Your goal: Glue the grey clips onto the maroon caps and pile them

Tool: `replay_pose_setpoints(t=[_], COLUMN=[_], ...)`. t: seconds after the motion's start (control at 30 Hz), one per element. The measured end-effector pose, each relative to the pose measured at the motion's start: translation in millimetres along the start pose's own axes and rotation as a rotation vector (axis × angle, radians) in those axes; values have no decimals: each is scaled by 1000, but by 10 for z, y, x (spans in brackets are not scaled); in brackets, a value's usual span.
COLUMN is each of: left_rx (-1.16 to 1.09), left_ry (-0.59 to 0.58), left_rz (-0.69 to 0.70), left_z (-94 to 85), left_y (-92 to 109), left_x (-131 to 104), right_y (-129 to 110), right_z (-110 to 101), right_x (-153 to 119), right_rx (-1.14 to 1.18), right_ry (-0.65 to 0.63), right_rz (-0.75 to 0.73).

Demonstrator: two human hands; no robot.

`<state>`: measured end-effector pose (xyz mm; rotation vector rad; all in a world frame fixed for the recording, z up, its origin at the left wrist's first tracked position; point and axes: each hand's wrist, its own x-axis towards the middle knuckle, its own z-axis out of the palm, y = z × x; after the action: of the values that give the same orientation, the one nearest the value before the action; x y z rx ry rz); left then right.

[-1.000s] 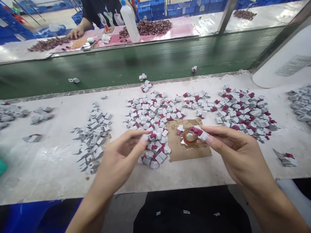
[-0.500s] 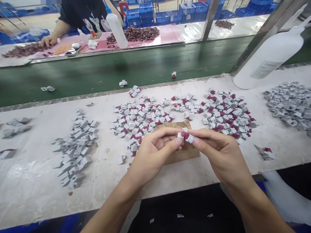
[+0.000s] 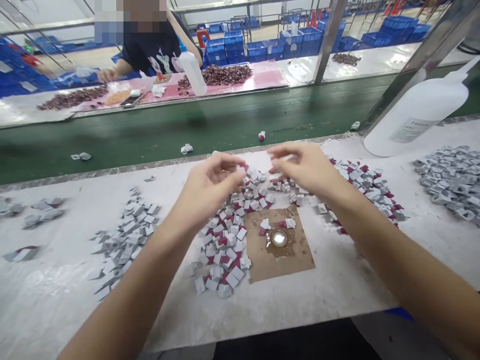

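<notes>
My left hand (image 3: 217,182) is over the far part of the middle pile of grey and dark red pieces (image 3: 225,240), its fingers curled around a small piece (image 3: 242,169). Slightly blurred, my right hand (image 3: 300,162) hovers above the pieces between the middle and right piles, near a dark red bit; its grip is unclear. Between my forearms lies a brown cardboard square (image 3: 300,260) with a wet patch, a round shiny cap (image 3: 279,238) and two small grey and red pieces on it.
Grey piles lie at the left (image 3: 131,230) and far right (image 3: 452,177). A white bottle (image 3: 416,112) leans beside a metal post. Beyond the green belt (image 3: 150,140), a person sits at another table with dark red pieces and a second bottle (image 3: 193,72).
Both hands have moved apart and away from me, off the cardboard, which now shows fully. The grey and red piece is no longer held between both hands. The view has tilted up.
</notes>
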<state>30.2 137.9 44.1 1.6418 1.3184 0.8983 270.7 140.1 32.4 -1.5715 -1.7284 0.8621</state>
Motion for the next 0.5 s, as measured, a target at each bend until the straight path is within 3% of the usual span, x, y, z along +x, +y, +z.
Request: replay_pose_setpoints(t=[0.07,0.13,0.23,0.3,0.37,0.5], left_rx=[101,159,193,198,195,169], left_ry=[114,172,194,175,123,26], left_rz=[-47,-90,-104,-117,-140,-151], left_z=[21,108,305,458,621,894], left_y=[-74,-154,-263,-328,-389,-456], left_x=[440,869,1387,1628,1805,2030], right_y=[80,157,243,277,294,286], right_z=[73,186,280,225,77,-311], right_x=[612,1143,1634,1730,1658,1119], right_rx=[-134,-194,-253,-281,-290,-244], right_ry=[71,48,-14,-8,35,74], right_rz=[-23,-57,-71,-41,2,93])
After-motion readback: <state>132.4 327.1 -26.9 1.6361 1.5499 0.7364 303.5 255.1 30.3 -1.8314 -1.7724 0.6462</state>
